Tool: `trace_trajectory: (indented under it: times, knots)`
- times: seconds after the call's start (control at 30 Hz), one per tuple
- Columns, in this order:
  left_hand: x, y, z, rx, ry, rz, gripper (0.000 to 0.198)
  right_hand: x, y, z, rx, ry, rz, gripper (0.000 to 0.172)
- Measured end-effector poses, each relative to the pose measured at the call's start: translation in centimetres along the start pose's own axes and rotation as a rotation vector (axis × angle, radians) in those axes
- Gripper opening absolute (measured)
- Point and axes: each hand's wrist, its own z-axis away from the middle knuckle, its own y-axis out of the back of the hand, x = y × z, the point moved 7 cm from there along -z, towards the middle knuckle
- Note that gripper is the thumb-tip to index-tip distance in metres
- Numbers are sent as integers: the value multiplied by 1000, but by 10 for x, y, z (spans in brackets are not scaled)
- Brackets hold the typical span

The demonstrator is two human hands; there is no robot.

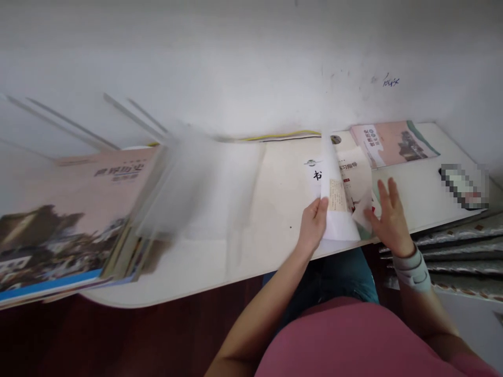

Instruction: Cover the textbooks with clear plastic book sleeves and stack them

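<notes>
My left hand point(314, 222) pinches the near edge of a white curled sheet point(338, 226), which looks like the paper insert or flap of a book cover. Under and beside it lies a beige booklet point(356, 166) with dark Chinese print. My right hand point(388, 217) is just right of the booklet, its fingers spread; the thumb is close to a clear-looking flap, and I cannot tell whether they touch. A grey band wraps the right wrist. Behind the right hand, a pink history book point(393, 144) lies flat on the white table point(275, 209).
A stack of books point(78, 209) with a pink history cover stands at the left. Blurred translucent sheets point(208, 183) lie beside it. A pixelated phone-like object point(463, 187) is at the right end. Yellow and black cables point(286, 136) run along the wall. Silvery folded padding point(463, 251) lies below right.
</notes>
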Motion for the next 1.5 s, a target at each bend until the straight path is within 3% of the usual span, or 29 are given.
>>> trace_trajectory:
  times: [0.1, 0.17, 0.23, 0.3, 0.4, 0.5, 0.6, 0.83, 1.1, 1.2, 1.3, 1.4, 1.5]
  knots:
    - [-3, 5, 0, -26, -13, -83, 32, -7, 14, -3, 71, 51, 35, 69]
    - [-1, 5, 2, -98, -34, -161, 31, -25, 4, -11, -50, 196, 10, 69]
    - [3, 10, 3, -176, -83, -288, 40, -42, -22, -17, -247, 349, -13, 69]
    - [7, 29, 4, -172, -199, -504, 51, -55, -51, -20, -415, 449, -15, 70]
    - [5, 77, 3, -18, -367, -926, 69, -72, -85, -21, -527, 532, 31, 68]
    - [-17, 120, 2, 48, -310, -1194, 74, -88, -102, -20, -514, 523, 116, 60]
    - [-33, 136, 4, 32, -260, -1273, 73, -100, -108, -18, -471, 472, 196, 55]
    - [-25, 137, 5, 170, -216, -1237, 71, -121, -115, -19, -438, 489, 236, 53]
    - [-25, 129, 7, 162, -183, -1295, 78, -147, -116, -11, -493, 561, 165, 52]
    - [-28, 127, 8, 130, -195, -1299, 77, -140, -112, -46, -504, 586, 104, 54]
    - [-29, 127, 8, 117, -200, -1293, 73, -115, -121, -113, -461, 487, 58, 59]
    - [-28, 127, 8, 111, -204, -1285, 71, -84, -146, -173, -468, 281, 64, 71]
    - [-26, 127, 8, 124, -207, -1276, 72, -69, -175, -189, -553, 184, 62, 72]
